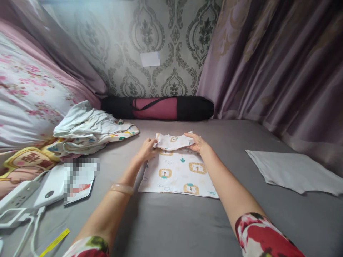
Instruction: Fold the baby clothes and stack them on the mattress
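A white cloth (174,175) printed with yellow lion faces and green leaves lies flat on the grey bed sheet. It looks like a small garment, though its exact kind is not clear. Its far part is lifted and folded over toward me. My left hand (148,148) pinches the folded part at its left corner. At the opposite corner, my right hand (197,142) grips the same fold, thumb on top and fingers partly hidden beneath. The near edge of the cloth rests on the sheet, its right side partly behind my right forearm.
A heap of crumpled clothes (88,125) sits at the left, beside a flowered pillow (24,96). Nearer are a power strip (18,194), a white power bank (50,185), a phone (80,185) and cables. A folded white garment (297,171) lies right. A black-and-red bag (158,107) lines the wall.
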Available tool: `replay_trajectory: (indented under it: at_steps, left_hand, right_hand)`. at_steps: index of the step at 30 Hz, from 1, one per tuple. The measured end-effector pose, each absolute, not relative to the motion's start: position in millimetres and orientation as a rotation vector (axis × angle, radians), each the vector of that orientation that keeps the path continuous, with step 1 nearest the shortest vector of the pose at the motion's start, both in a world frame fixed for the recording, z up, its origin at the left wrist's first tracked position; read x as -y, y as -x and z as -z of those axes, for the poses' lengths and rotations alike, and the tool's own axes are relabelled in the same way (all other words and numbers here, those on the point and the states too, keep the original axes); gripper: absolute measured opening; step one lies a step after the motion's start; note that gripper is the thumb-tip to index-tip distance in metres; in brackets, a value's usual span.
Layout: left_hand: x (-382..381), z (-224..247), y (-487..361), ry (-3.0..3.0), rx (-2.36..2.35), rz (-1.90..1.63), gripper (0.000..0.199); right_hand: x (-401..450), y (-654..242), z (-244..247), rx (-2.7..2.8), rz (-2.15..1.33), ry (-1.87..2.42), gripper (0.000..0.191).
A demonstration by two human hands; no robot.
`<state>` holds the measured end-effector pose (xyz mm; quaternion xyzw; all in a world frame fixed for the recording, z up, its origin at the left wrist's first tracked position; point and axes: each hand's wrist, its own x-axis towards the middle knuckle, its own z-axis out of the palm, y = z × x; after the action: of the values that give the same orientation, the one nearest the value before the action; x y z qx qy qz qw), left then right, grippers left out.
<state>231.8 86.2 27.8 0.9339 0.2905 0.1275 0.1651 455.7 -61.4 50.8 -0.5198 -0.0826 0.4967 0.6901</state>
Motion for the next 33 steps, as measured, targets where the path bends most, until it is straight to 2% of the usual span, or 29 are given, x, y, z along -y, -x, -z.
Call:
replay_trajectory:
  at_steps: [4, 11, 22, 27, 33]
  left_hand:
    - [-75, -29, -230, -2.802, -0.888, -0.274, 0.034]
    - [-65, -32, -233, -2.916, -1.032, -0.078, 0.030]
    - [-66, -39, -228, -2.895, -0.943, -0.074, 0.029]
    - [-74, -33, -224, -2.759, -0.971, -0.189, 0.042]
    - [-86, -29, -224, -2.660, -1.075, -0.254, 0.033]
  right_hand:
    - [63, -458, -49, 0.230, -0.898, 1.363, 0.024]
    - [77, -462, -31, 0.373, -0.622, 1.794, 0.023]
    - [95, -461, -29, 0.770, -0.257, 2.349, 0.035]
    - [106, -455, -35, 0.949, -0.154, 2.604, 0.039]
    - [117, -456, -47, 1.032, -0.016, 2.654, 0.038]
